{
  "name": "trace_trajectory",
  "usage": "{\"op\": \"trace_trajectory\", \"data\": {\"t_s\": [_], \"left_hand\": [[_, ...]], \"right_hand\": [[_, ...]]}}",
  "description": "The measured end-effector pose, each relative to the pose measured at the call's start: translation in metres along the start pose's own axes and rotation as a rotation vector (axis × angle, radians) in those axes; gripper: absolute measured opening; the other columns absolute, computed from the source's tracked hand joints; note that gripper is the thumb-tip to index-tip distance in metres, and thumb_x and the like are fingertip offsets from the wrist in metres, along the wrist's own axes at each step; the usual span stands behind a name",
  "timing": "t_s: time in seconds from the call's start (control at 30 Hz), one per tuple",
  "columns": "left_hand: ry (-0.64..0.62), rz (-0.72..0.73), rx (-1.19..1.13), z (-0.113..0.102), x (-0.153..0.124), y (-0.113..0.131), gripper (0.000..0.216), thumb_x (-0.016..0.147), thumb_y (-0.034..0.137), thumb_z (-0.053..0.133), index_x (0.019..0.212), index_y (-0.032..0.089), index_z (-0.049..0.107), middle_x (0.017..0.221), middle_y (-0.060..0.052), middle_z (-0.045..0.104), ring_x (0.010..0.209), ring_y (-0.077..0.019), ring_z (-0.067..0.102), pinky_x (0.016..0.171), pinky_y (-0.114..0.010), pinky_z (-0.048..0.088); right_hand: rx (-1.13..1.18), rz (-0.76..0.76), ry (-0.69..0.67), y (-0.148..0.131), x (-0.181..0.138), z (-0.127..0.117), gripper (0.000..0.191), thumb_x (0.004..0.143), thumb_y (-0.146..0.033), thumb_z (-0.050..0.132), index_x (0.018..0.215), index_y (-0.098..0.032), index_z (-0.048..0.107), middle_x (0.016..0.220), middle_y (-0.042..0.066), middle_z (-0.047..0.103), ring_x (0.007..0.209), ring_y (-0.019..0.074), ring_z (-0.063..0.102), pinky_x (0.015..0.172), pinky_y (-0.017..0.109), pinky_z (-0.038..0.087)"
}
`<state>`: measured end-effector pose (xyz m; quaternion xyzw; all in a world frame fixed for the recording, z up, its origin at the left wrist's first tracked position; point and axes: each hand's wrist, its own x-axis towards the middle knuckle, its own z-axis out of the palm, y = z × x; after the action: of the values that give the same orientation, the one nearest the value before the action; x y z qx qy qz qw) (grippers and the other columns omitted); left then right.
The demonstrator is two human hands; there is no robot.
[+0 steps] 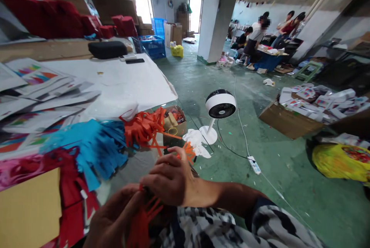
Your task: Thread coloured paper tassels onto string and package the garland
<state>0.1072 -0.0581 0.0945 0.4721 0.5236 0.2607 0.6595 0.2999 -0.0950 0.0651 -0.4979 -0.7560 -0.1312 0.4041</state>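
Note:
Close in front of my body, my left hand (115, 215) is closed on a bunch of orange ribbon strips (138, 227), its thumb and forefinger pinched near the top. My right hand (170, 176) bends over the same bunch, fingers curled, its fingertips meeting the left ones at a small red bit (141, 187). What the right fingers grip there is hidden. Beyond the hands lies a heap of orange strips (144, 124) at the table's edge, with blue strips (92, 144) to its left and dark red fabric strips (71, 198) nearer me.
A white-topped table (135, 80) carries printed sheets (37, 90) and a black case (107, 49). On the green floor stand a white fan (221, 105), a power strip (254, 165), a carton of packets (291, 121) and a yellow bag (335, 161). Several people (257, 36) work far back right.

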Motion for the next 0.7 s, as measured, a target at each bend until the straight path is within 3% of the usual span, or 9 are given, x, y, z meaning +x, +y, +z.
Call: {"op": "trace_trajectory", "data": {"t_s": [0.1,0.23,0.33,0.5,0.57,0.63,0.7], "left_hand": [[0.087,0.216,0.082,0.001,0.002,-0.004,0.038,0.066,0.056,0.093,0.084,0.026,0.08,0.093,-0.004,0.077,0.084,-0.0269,0.072,0.069,-0.032,0.062],[0.221,0.48,0.048,0.005,0.01,-0.015,0.027,0.079,0.049,0.087,0.082,0.024,0.078,0.11,-0.003,0.076,0.106,-0.0241,0.071,0.089,-0.03,0.059],[0.159,0.572,0.003,0.006,0.018,-0.02,0.021,0.083,0.043,0.086,0.084,0.023,0.078,0.109,-0.005,0.078,0.108,-0.0232,0.071,0.097,-0.034,0.057],[0.158,0.607,-0.108,0.005,0.037,-0.015,0.024,0.084,0.043,0.086,0.08,0.021,0.076,0.097,-0.005,0.078,0.099,-0.0211,0.072,0.094,-0.036,0.057],[0.205,0.603,-0.166,0.002,0.045,-0.011,0.028,0.082,0.046,0.087,0.08,0.021,0.075,0.094,-0.004,0.077,0.095,-0.0197,0.072,0.091,-0.035,0.057],[0.231,0.6,-0.222,-0.003,0.052,-0.008,0.032,0.08,0.049,0.087,0.079,0.021,0.072,0.09,-0.003,0.077,0.092,-0.0187,0.072,0.091,-0.035,0.057],[0.241,0.611,-0.274,-0.009,0.057,-0.005,0.037,0.08,0.052,0.087,0.078,0.021,0.067,0.086,-0.002,0.076,0.088,-0.0181,0.072,0.091,-0.036,0.058]], "right_hand": [[0.209,0.228,0.011,-0.011,0.013,0.015,0.008,0.098,-0.033,0.073,0.098,-0.026,0.076,0.091,-0.003,0.081,0.097,0.0165,0.07,0.102,0.04,0.045],[0.584,0.437,0.104,-0.021,0.024,0.017,0.011,0.097,-0.03,0.073,0.09,-0.022,0.076,0.087,-0.001,0.078,0.087,0.0152,0.07,0.09,0.034,0.052],[0.727,0.532,0.132,-0.018,0.024,0.012,0.009,0.096,-0.031,0.074,0.093,-0.025,0.079,0.095,0.002,0.075,0.093,0.0176,0.07,0.089,0.036,0.056],[0.806,0.561,-0.014,-0.008,0.016,0.017,0.03,0.102,-0.032,0.064,0.13,-0.028,0.072,0.122,0.006,0.074,0.115,0.0213,0.07,0.102,0.041,0.056],[0.782,0.541,-0.071,-0.008,0.008,0.025,0.025,0.102,-0.032,0.063,0.124,-0.026,0.072,0.112,0.005,0.078,0.104,0.0209,0.073,0.096,0.04,0.056],[0.699,0.479,-0.115,-0.007,-0.002,0.032,0.015,0.104,-0.03,0.061,0.106,-0.024,0.075,0.095,0.003,0.079,0.088,0.0194,0.073,0.094,0.041,0.055],[0.624,0.383,-0.184,-0.004,-0.01,0.035,0.016,0.103,-0.026,0.06,0.098,-0.023,0.075,0.091,0.002,0.08,0.086,0.0194,0.073,0.098,0.044,0.052]]}}
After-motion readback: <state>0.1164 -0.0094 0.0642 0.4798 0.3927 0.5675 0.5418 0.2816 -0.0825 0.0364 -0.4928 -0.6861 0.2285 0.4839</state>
